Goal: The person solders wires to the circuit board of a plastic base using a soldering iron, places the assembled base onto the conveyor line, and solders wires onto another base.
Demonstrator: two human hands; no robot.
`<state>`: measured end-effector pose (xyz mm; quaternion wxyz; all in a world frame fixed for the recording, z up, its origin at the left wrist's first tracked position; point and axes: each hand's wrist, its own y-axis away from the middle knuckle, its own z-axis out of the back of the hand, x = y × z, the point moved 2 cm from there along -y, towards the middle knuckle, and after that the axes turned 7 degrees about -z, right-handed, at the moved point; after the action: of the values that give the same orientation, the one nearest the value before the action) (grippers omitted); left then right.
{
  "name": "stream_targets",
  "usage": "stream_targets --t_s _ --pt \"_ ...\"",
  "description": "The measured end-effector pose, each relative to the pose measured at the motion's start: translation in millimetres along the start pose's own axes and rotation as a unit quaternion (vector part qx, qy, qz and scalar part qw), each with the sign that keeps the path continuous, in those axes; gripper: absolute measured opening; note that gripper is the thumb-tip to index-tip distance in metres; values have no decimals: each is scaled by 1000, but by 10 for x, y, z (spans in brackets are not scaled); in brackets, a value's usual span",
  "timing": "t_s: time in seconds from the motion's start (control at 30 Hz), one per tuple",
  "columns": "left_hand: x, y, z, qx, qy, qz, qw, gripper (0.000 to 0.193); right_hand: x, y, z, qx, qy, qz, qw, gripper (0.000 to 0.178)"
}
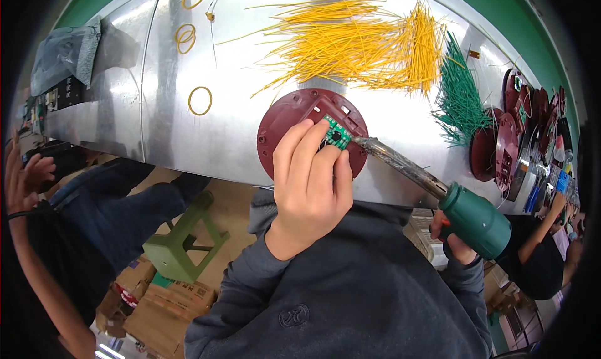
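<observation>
A small green circuit board (337,135) lies on a round maroon plastic housing (280,124) at the near edge of the metal bench. My left hand (310,177) reaches over the housing, its fingers bent and the fingertips pressed on the board, partly hiding it. My right hand (458,243) grips a green soldering gun (476,220) low at the right, a finger by its red trigger. The gun's long metal barrel slants up to the left. Its tip meets the board's right edge or hovers just over it; I cannot tell which.
Yellow wires (350,40) lie spread behind the housing, with green wires (462,96) to their right. More maroon housings (484,146) are stacked at the far right. Yellow rings (200,101) and a grey bag (66,53) lie left. Other people sit at both sides; a green stool (178,249) stands below.
</observation>
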<state>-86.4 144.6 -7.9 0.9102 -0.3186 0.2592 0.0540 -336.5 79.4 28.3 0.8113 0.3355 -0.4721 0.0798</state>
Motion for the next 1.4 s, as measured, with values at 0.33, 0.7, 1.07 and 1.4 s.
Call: stream_targets --t_s 0.33,0.7,1.07,1.4 --pt "-6 -3 1 -1 3 -4 1000 15 -11 -18 -9 -3 -3 -21 1000 5" --pt "-3 1 8 -5 0 -7 1000 15 14 -7 -1 7 15 15 1000 6" --pt "-6 14 -10 -12 2 -5 1000 14 -50 83 -30 -1 -163 26 986 32" --pt "-35 -59 38 -5 -13 -18 1000 19 -99 23 -63 49 -240 49 968 40"
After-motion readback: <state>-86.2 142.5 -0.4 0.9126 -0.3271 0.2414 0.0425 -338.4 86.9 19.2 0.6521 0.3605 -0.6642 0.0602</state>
